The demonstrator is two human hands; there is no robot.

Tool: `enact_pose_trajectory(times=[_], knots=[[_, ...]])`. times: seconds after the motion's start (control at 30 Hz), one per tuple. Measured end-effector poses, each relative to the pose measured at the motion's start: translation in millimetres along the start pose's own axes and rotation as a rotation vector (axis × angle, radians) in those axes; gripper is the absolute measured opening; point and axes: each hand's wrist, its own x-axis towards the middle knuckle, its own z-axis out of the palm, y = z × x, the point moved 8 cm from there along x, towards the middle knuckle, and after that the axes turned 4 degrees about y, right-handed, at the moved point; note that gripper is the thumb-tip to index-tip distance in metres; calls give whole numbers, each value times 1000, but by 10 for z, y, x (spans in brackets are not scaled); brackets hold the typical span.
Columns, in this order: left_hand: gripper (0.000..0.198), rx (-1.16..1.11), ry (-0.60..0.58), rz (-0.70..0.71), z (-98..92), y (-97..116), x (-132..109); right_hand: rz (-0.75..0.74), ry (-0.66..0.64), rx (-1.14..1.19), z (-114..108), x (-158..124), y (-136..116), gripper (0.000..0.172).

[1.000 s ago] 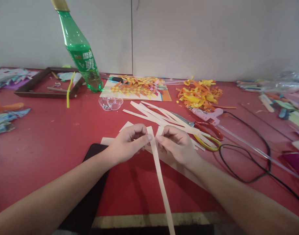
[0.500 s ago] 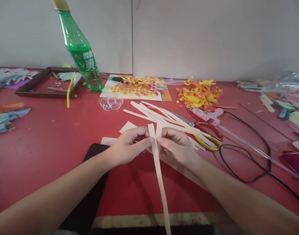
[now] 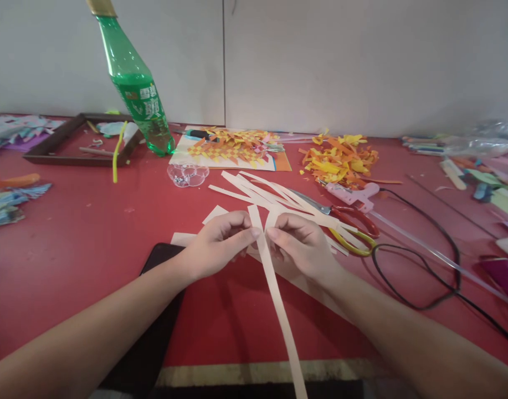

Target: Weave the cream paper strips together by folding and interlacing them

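Note:
Pinched between thumb and fingers of my left hand [image 3: 222, 241] is a long cream paper strip [image 3: 278, 299], whose top end sticks up and whose tail hangs past the table's front edge. My right hand [image 3: 301, 244] is closed close beside it, gripping a second cream strip [image 3: 272, 218] that points upward. The two thumbs nearly touch where the strips meet. Behind the hands lies a loose bundle of cream strips [image 3: 274, 197], partly over scissors with red handles [image 3: 355, 219] and a yellow-handled pair [image 3: 353, 249].
A green bottle [image 3: 141, 100] stands at the back left near a brown frame [image 3: 71, 160]. Orange and yellow paper pieces [image 3: 340, 160], a pink glue gun [image 3: 353, 195] and its black cable [image 3: 457, 255] are right. A black phone-like slab [image 3: 162, 310] lies under my left forearm.
The long strip's hanging tail has swung to the right, and its upper end tilts a little more left. Both hands remain almost in place.

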Motion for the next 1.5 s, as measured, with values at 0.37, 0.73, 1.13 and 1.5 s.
enact_pose_trajectory(times=[0.37, 0.73, 1.13, 1.5], knots=[[22, 31, -88, 56, 69, 45, -24, 72, -68, 126, 77, -30, 97, 21], [19, -44, -1, 33, -1, 2, 1, 7, -32, 32, 51, -16, 10, 23], [23, 66, -109, 24, 77, 27, -38, 118, -70, 188, 78, -30, 144, 22], [24, 35, -36, 50, 32, 26, -13, 47, -29, 98, 81, -21, 36, 23]])
